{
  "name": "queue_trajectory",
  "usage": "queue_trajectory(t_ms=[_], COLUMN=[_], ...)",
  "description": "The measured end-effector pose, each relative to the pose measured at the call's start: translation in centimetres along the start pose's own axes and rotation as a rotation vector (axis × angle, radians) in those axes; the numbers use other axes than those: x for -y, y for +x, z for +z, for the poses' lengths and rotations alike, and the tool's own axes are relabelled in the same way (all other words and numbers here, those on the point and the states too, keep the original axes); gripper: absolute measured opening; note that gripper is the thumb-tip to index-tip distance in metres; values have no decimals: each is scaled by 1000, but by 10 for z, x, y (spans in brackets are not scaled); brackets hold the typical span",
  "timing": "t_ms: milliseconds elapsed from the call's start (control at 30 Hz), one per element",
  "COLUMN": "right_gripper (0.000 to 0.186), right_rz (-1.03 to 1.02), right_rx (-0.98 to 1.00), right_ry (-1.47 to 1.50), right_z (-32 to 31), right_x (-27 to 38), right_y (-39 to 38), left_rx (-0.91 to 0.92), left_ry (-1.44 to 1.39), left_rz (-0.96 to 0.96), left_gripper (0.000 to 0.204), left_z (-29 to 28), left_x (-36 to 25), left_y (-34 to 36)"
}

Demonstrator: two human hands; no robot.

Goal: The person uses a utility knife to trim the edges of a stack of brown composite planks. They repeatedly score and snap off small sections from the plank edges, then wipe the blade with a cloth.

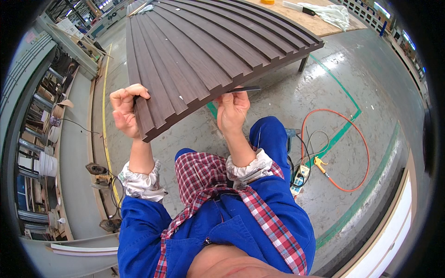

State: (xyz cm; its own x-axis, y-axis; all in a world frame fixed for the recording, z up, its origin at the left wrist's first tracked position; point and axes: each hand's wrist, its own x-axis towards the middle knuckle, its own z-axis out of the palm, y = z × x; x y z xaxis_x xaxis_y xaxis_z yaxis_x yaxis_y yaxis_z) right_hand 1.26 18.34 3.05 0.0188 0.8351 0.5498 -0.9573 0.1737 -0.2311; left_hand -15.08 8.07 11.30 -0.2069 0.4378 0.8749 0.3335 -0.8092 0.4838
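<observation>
A large dark brown ribbed panel [199,55] stretches away from me, its stepped near end facing my body. My left hand [126,110] grips the panel's left edge near the close corner, fingers curled over the top. Just below the stepped end, my right hand [233,111] is closed, palm toward me, around a thin, flat, dark strip-like tool [250,88]. The tool's end sticks out to the right of the fingers; its other part is hidden by the hand and the panel, so its exact kind does not show. A small pale chip [181,97] lies on the panel.
On a wooden board [278,14] at the far right lie a white cloth glove [331,16] and a black-handled knife [299,8]. A red air hose [368,153] with a yellow blow gun [320,163] and a power strip [300,180] rest on the floor. Machinery [39,153] stands left.
</observation>
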Motion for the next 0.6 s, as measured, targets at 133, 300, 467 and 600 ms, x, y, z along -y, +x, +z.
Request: queue_trajectory(t_ms=[133,300,467,600], right_gripper=[22,22,21,17], right_rz=[-10,33,28,-38], right_rx=[8,-14,-12,47], right_ry=[-7,7,18,-198], right_z=[0,7,8,7], right_x=[-2,1,-2,-5], right_y=[-1,-5,-8,-16], left_rx=[2,5,-30,-23], left_ry=[-8,2,59,59], left_rz=[-2,-5,-22,-17], left_gripper=[54,55,53,53], left_z=[1,0,6,6], left_x=[1,1,-3,-4], left_y=[1,0,1,2])
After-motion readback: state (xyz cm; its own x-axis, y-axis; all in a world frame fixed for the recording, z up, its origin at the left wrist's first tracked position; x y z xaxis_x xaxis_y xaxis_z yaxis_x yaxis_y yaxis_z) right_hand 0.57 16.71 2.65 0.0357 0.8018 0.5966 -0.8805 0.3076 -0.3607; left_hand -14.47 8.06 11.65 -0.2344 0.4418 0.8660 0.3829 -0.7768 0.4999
